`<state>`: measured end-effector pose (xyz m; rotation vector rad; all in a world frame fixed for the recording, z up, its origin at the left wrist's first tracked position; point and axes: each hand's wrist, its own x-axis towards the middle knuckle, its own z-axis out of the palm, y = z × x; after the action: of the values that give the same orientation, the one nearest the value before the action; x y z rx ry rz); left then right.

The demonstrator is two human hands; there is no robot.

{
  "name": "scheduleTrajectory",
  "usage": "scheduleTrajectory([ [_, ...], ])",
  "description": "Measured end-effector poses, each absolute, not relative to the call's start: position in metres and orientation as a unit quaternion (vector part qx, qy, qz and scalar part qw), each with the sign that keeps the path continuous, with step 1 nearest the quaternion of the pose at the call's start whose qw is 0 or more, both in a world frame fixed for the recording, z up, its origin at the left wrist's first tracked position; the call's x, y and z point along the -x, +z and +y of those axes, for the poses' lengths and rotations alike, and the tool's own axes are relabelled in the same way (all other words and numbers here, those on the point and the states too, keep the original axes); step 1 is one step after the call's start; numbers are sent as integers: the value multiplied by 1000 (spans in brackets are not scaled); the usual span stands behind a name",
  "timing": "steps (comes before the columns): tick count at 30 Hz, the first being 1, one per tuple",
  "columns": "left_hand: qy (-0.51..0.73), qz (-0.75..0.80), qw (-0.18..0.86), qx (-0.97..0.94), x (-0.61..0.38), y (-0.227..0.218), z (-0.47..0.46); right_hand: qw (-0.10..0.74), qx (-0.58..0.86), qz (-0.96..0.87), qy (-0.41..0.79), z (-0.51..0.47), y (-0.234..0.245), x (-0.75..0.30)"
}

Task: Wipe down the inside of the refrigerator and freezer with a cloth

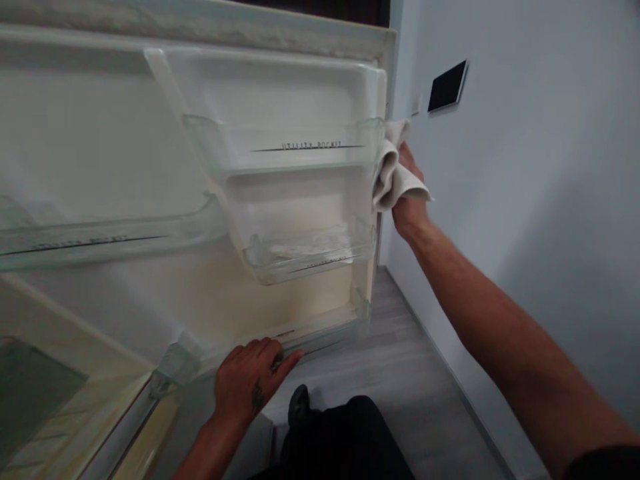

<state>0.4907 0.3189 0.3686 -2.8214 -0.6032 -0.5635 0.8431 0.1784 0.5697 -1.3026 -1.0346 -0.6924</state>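
Door [100, 127], one, of a fridge, standing open; pale inner face, with grey-brown staining along the seal [200, 28] at its top in view.

Cloth [393, 180], one, off-white, crumpled, in loose folds; located at the door's right-hand edge, beside the end of the upper pocket.

Hands, two, bare. Right hand [411, 210]: closed round the cloth, fingers partly covered by it; whether the skin itself meets the door cannot be told. Left hand [250, 377]: curled over the rim of the lowest pocket, thumb stretched along it, dark mark near the wrist.

Pockets, clear, fitted to the door: upper pocket [300, 157], lettered UTILITY POCKET above a thin dark line; middle pocket [320, 261], below it, similarly lined; lowest pocket [333, 335], under the left hand; side pocket [100, 243], wider, at the left.

Wall [550, 133], pale, right of the door, bearing a dark screen [447, 87] and, just beside it, a small switch [416, 105].

Floor [390, 347], grey, wood-grained. Upon it, a dark shoe [299, 403]; near this, black trousers [345, 443].

Sleeve [607, 463], black, on the right arm.
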Motion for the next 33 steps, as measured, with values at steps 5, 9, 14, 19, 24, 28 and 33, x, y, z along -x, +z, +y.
scheduleTrajectory([
  [5, -201, -205, 109, 952, -490, 365, 323, 640, 571, -403, -320, 183, 525, -836],
  [9, -228, -192, 122, 947, -491, 364, 324, 688, 547, -402, -257, 174, 472, -832],
  [14, -242, -191, 144, 940, -491, 362, 324, 709, 580, -395, -67, 150, 391, -817],
  [19, -230, -192, 136, 944, -492, 361, 323, 700, 620, -355, 9, 137, 311, -799],
  [24, -246, -191, 143, 939, -492, 359, 325, 700, 626, -343, 2, 132, 266, -790],
  [28, -293, -150, 160, 931, -492, 352, 334, 699, 630, -330, -76, 133, 260, -793],
  [33, -351, -89, 206, 909, -493, 347, 340, 710, 601, -336, -147, 149, 322, -811],
])
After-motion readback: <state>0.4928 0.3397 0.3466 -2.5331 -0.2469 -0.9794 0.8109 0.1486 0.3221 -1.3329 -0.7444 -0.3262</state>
